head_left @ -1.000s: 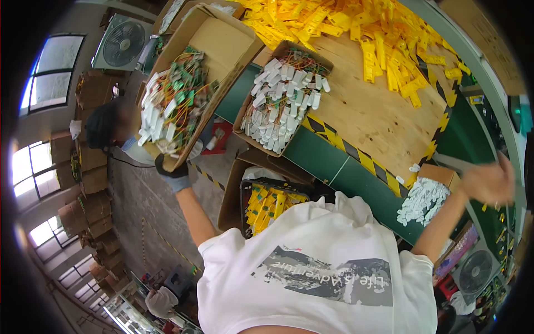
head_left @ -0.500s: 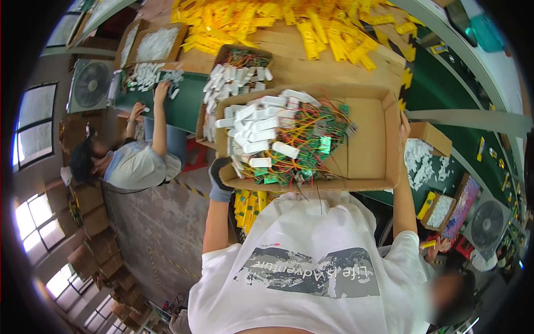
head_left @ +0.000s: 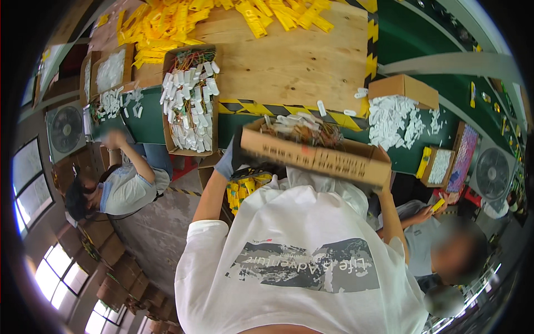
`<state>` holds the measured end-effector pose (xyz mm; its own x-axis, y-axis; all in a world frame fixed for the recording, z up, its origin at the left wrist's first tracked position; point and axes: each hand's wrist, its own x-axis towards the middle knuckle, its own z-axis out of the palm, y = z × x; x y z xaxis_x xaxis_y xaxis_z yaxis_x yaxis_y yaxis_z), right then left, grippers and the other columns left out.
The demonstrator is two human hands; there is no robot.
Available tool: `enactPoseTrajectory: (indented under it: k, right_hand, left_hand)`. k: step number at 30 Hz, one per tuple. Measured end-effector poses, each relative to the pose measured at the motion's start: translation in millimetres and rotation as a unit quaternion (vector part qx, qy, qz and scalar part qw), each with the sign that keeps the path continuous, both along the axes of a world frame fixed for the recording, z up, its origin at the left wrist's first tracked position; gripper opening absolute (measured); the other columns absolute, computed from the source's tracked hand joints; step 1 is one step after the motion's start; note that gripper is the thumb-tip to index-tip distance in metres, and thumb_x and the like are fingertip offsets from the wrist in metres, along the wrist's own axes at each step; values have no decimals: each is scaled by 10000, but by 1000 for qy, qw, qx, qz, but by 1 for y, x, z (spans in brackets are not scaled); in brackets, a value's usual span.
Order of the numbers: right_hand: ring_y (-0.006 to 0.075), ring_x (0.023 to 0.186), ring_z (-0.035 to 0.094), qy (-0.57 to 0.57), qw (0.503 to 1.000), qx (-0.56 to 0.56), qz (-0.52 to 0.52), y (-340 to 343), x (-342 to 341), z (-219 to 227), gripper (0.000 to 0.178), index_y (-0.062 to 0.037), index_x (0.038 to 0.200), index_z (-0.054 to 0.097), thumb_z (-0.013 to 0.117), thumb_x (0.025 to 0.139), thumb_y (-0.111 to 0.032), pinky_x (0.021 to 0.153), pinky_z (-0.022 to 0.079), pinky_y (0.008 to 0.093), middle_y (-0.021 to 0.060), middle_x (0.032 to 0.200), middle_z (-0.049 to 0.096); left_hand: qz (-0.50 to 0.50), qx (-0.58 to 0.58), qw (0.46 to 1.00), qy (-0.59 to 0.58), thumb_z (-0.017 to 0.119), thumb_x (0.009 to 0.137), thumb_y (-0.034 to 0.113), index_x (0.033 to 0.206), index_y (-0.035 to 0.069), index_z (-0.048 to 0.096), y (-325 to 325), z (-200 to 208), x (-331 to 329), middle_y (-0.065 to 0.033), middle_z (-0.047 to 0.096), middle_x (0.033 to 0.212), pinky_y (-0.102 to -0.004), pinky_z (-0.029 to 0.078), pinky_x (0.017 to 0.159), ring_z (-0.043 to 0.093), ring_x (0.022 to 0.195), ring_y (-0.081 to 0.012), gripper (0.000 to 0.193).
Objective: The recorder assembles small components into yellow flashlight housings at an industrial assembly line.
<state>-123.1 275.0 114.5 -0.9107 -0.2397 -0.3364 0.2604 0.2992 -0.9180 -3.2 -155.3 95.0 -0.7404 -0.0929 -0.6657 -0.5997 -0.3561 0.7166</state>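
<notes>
I hold a shallow cardboard box (head_left: 317,157) close in front of my white shirt, its printed side wall turned up to view. White plastic cases (head_left: 303,121) and a tangle of red, yellow and green wires show past its wall; the rest of its contents is hidden. My left hand (head_left: 229,161), in a grey and black glove, is closed on the left end of the box. At the opposite end my right hand (head_left: 385,167) grips the corner, its fingers partly out of sight. Blur softens the box's outline.
Beyond sits a wooden board (head_left: 289,67) edged with striped tape, heaped with yellow plastic parts (head_left: 167,25). Another box of wired white cases (head_left: 192,100) stands left, white pieces (head_left: 392,122) right. Co-workers sit at left (head_left: 130,186) and lower right (head_left: 425,239).
The box has come nearer my body and tipped, so its outer wall shows instead of its inside. Both hands remain on it. The view has shifted, uncovering the second box and more board.
</notes>
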Motion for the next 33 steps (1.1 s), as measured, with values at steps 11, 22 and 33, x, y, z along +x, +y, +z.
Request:
enactPoseTrajectory:
  k: [11, 22, 33]
  right_hand:
    - [181, 906, 557, -5, 996, 43, -76, -13, -55, -32, 479, 23, 1086, 512, 725, 706, -174, 806, 436, 298, 109, 1007, 584]
    - [181, 968, 535, 65, 986, 62, -140, -65, -92, 59, 463, 60, 1086, 541, 653, 807, -291, 862, 398, 289, 112, 1068, 584]
    - [258, 1132, 478, 139, 977, -161, 36, -84, -164, 67, 507, -38, 1285, 413, 595, 847, -219, 943, 397, 396, 127, 1282, 461]
  left_hand:
    - [121, 61, 986, -94, 329, 841, 663, 848, -29, 586, -9, 11, -49, -143, 605, 609, -306, 492, 461, 580, 476, -206, 738]
    - [105, -41, 994, 11, 334, 894, 573, 1016, -3, 543, -25, 52, -42, -120, 612, 637, -256, 460, 458, 549, 452, -166, 625]
    - [287, 193, 900, 264, 325, 892, 574, 1323, 73, 340, -53, 95, 30, -136, 532, 1075, -378, 416, 841, 525, 936, -233, 661]
